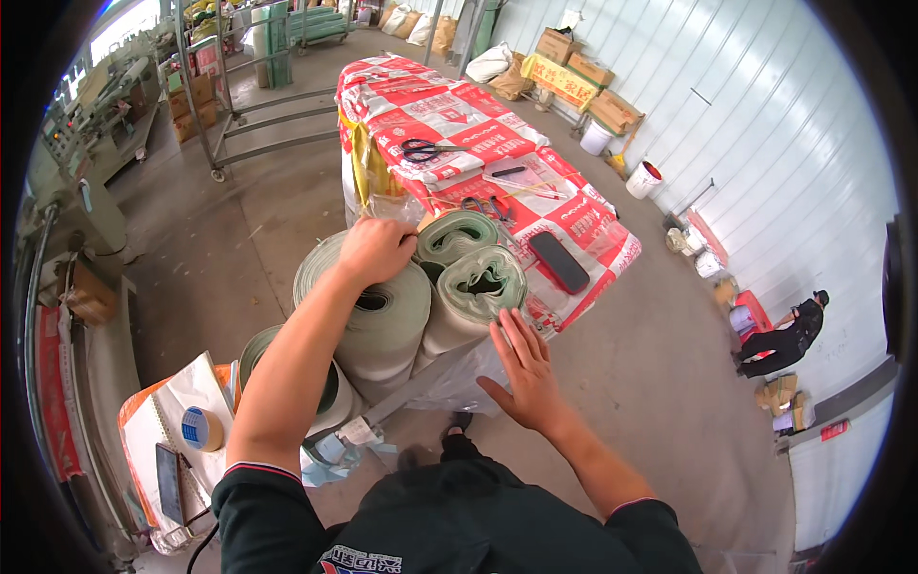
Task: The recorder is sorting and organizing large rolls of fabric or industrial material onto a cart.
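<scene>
Upright rolls are gathered at the near edge of the stack [435, 103]: a large roll [400, 323] at the left, a back roll [438, 228] and a front roll [455, 320] just right of it. A lower roll [333, 413], partly hidden by the left forearm, is placed nearer the body.

The left hand [376, 251] is laid over the large roll's top rim with its fingers bent; whether anything is gripped beneath them cannot be told. The right hand [528, 371] is held open, thumb spread, its fingertips at the near right rim of the front roll; nothing is grasped.

As far as can be judged, the grouping has been done and the steadying or adjusting of the rolls is in hand. The front roll's inner layers are left loose and crumpled, so some tidying may be left. No band is seen around the group, and clear film [470, 385] is left loose below the right hand. The scissors [430, 150] are left unheld toward the stack's left edge.
</scene>
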The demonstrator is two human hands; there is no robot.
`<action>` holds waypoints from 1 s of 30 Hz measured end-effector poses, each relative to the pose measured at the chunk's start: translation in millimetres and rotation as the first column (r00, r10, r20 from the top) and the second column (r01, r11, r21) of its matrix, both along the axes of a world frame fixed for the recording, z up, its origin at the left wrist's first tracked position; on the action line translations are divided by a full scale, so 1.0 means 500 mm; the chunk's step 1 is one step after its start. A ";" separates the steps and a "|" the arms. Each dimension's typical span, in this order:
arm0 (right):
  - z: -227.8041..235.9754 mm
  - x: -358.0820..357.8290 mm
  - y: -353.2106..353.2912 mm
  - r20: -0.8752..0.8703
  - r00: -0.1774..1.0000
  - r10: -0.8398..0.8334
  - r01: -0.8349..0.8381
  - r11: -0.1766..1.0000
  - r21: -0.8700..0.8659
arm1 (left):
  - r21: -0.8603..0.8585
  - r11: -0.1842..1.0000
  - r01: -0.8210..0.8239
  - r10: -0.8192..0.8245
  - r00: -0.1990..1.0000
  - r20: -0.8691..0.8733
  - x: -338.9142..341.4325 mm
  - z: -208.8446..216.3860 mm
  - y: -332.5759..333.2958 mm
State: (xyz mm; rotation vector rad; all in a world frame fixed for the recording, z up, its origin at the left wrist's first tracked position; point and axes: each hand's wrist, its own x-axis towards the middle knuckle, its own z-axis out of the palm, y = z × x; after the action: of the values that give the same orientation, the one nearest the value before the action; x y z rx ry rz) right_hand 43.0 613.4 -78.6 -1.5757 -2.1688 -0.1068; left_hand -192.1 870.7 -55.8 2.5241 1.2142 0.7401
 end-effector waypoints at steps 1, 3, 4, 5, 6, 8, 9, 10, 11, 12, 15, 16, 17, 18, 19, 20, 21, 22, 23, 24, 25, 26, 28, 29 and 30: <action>0.002 0.005 -0.011 0.001 1.000 0.013 -0.013 1.000 -0.004 | 0.004 1.000 0.002 -0.001 1.000 -0.019 0.000 0.000 0.003; 0.007 0.014 -0.027 0.006 1.000 0.001 -0.001 1.000 0.004 | 0.031 0.999 0.022 -0.022 1.000 -0.012 0.010 0.003 0.004; 0.011 0.015 -0.027 -0.052 0.998 0.030 -0.029 1.000 0.011 | 0.056 0.998 0.032 -0.031 0.999 -0.009 0.012 0.008 0.007; 0.021 0.026 -0.030 -0.100 0.995 0.030 -0.027 0.999 0.029 | 0.030 0.999 0.036 -0.036 0.999 -0.013 0.017 0.010 0.011; 0.035 0.027 -0.013 -0.135 0.989 0.064 -0.054 0.995 0.080 | 0.006 0.998 0.058 -0.058 0.998 -0.018 0.018 0.006 0.014; 0.075 0.006 0.057 -0.151 0.983 0.102 -0.077 0.984 0.163 | -0.054 0.997 0.046 -0.047 0.999 -0.011 0.003 -0.007 0.015; 0.093 0.000 0.097 -0.158 0.979 0.126 -0.095 0.977 0.191 | 0.008 0.996 0.088 -0.089 0.996 0.022 -0.003 -0.031 0.031; 0.105 -0.010 0.143 -0.175 0.974 0.143 -0.093 0.960 0.263 | -0.003 0.997 0.081 -0.081 0.996 0.027 -0.011 -0.044 0.043; 0.111 -0.025 0.192 -0.248 0.954 0.166 -0.085 0.948 0.308 | 0.008 0.997 0.083 -0.083 0.996 0.023 -0.016 -0.033 0.034; 0.122 -0.035 0.241 -0.243 0.959 0.143 -0.051 0.936 0.349 | -0.005 0.997 0.080 -0.080 0.997 0.012 -0.009 -0.027 0.027; 0.051 -0.045 0.370 -0.204 0.979 0.015 0.077 0.898 0.433 | -0.054 0.994 0.090 -0.091 0.996 -0.008 0.017 0.016 0.007; 0.006 -0.042 0.391 -0.158 0.986 -0.053 0.104 0.936 0.338 | -0.116 0.990 0.083 -0.083 0.997 0.000 0.023 0.020 0.002; -0.004 -0.045 0.392 -0.101 0.989 -0.107 0.129 0.963 0.237 | -0.109 0.990 0.086 -0.087 0.996 -0.007 0.021 0.012 0.006; -0.013 -0.045 0.397 -0.077 0.990 -0.115 0.133 0.942 0.307 | -0.061 0.994 0.090 -0.090 0.996 0.001 0.021 0.002 0.012; -0.020 -0.039 0.406 -0.083 0.990 -0.117 0.137 0.941 0.311 | -0.015 0.996 0.093 -0.093 0.996 0.009 0.022 -0.006 0.020; -0.019 -0.036 0.405 -0.111 0.989 -0.096 0.124 0.948 0.292 | -0.093 0.992 0.088 -0.089 0.996 -0.004 0.026 0.018 0.007; -0.019 -0.035 0.404 -0.139 0.987 -0.075 0.111 0.956 0.272 | -0.096 0.992 0.087 -0.088 0.996 -0.009 0.024 0.014 0.009; -0.019 -0.039 0.403 -0.153 0.986 -0.069 0.112 0.950 0.291 | -0.079 0.993 0.089 -0.090 0.996 -0.009 0.020 0.007 0.014; -0.015 -0.043 0.404 -0.154 0.986 -0.066 0.109 0.950 0.291 | -0.057 0.994 0.090 -0.091 0.996 -0.006 0.016 0.004 0.019; -0.011 -0.048 0.404 -0.172 0.983 -0.065 0.111 0.956 0.272 | -0.057 0.995 0.087 -0.088 0.996 -0.007 0.012 0.002 0.021; -0.009 -0.051 0.403 -0.190 0.980 -0.064 0.112 0.961 0.253 | -0.042 0.995 0.086 -0.086 0.996 -0.011 0.009 0.000 0.023; -0.008 -0.047 0.403 -0.189 0.980 -0.063 0.110 0.961 0.252 | -0.026 0.996 0.086 -0.086 0.996 -0.012 0.011 0.003 0.021; -0.009 -0.040 0.401 -0.203 0.977 -0.071 0.125 0.956 0.265 | -0.066 0.995 0.076 -0.078 0.997 -0.018 0.022 0.011 0.011; -0.006 -0.039 0.403 -0.204 0.977 -0.068 0.122 0.956 0.267 | -0.101 0.993 0.067 -0.070 0.997 -0.026 0.025 0.017 0.006; -0.004 -0.035 0.402 -0.206 0.976 -0.073 0.124 0.960 0.249 | -0.099 0.993 0.064 -0.067 0.997 -0.027 0.029 0.018 0.002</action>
State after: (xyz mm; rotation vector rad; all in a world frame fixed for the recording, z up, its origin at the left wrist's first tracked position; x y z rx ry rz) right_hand 25.6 814.4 -80.9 -1.4768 -1.8427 -0.2484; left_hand -177.8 871.7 -46.8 2.4905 1.1419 0.6138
